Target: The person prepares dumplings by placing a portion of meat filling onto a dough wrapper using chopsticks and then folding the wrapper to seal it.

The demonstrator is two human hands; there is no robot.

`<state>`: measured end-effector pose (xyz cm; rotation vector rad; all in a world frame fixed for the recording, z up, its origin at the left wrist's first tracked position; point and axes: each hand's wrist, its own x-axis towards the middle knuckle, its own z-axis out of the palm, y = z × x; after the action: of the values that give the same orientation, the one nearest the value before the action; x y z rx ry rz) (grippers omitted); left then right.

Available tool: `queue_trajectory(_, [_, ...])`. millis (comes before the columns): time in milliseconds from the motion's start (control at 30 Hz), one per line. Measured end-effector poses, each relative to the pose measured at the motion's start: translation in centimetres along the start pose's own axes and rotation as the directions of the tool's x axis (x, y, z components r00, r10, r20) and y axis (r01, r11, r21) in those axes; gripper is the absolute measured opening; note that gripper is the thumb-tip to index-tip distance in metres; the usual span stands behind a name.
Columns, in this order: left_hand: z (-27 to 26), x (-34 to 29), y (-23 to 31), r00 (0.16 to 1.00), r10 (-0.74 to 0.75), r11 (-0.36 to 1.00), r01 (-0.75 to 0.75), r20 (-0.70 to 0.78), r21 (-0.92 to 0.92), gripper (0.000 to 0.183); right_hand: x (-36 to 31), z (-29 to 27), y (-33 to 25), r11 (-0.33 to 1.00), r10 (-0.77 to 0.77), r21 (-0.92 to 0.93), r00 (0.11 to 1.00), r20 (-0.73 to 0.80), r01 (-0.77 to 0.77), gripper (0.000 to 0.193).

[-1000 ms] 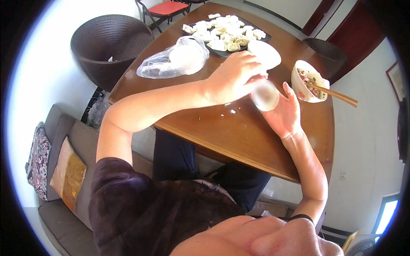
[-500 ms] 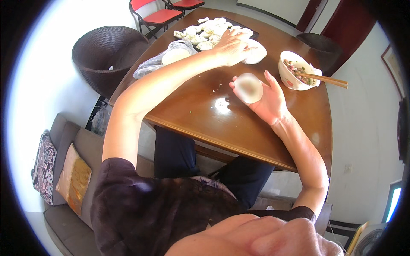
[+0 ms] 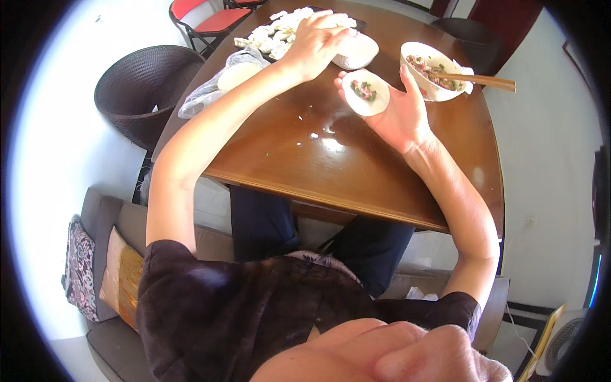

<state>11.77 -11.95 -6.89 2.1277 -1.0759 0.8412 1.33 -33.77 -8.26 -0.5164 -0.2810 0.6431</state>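
Note:
On the palm of my right hand (image 3: 404, 118) rests a round white dumpling wrapper (image 3: 382, 95), with fingertips showing past its far left edge. A small mound of meat filling (image 3: 364, 91) with green bits lies in its middle. My left hand (image 3: 315, 48) reaches out at the rim of a small white bowl (image 3: 358, 54). Its fingers are apart, and I see nothing held in them; the bowl's inside is partly hidden. Behind that hand, a dark tray (image 3: 359, 25) carries several white dumplings (image 3: 280, 32).
Right of my right hand stands a patterned bowl (image 3: 439, 92) of filling, with wooden chopsticks (image 3: 484, 81) jutting over its rim. A clear plastic bag (image 3: 203, 95) with pale round wrappers (image 3: 238, 75) lies left on the wooden table (image 3: 273, 146). A wicker chair (image 3: 140, 95) stands beyond the table's left edge.
My left hand has lifted slightly off the small bowl, its fingers shifting. The wrapper in my right hand shows its filling clearly now, where it was blurred. The whole view has shifted a little.

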Motion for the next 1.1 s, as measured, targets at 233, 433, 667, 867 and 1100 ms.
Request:
queue_trajectory(233, [-3.5,-4.7,9.3,0.935,0.344,0.935,-0.349,0.08,0.055,0.058,-0.3,0.4,-0.4,0.998,-0.028,-0.063,0.999,-0.018,0.026,0.085])
queue_trajectory(433, [-3.5,-4.8,9.4,0.929,0.338,0.94,-0.342,0.152,-0.001,0.057,-0.6,1.1,-0.3,0.996,-0.042,-0.088,0.994,-0.101,0.033,0.084])
queue_trajectory(667, [-3.6,-4.7,9.1,0.916,0.32,0.925,-0.357,0.242,0.128,0.052,-0.5,0.7,0.0,0.995,-0.05,-0.096,0.993,-0.105,0.04,0.083])
queue_trajectory(867, [-4.8,-3.3,8.6,0.923,0.344,0.928,-0.362,0.173,0.084,0.039,-0.4,0.6,-0.2,0.993,-0.044,-0.112,0.992,-0.118,0.03,0.083])
queue_trajectory(1100, [-5.2,-3.6,8.4,0.954,0.217,0.965,-0.242,0.207,0.1,0.049,-0.7,1.3,-0.1,0.992,0.015,-0.123,0.993,-0.118,-0.029,0.083])
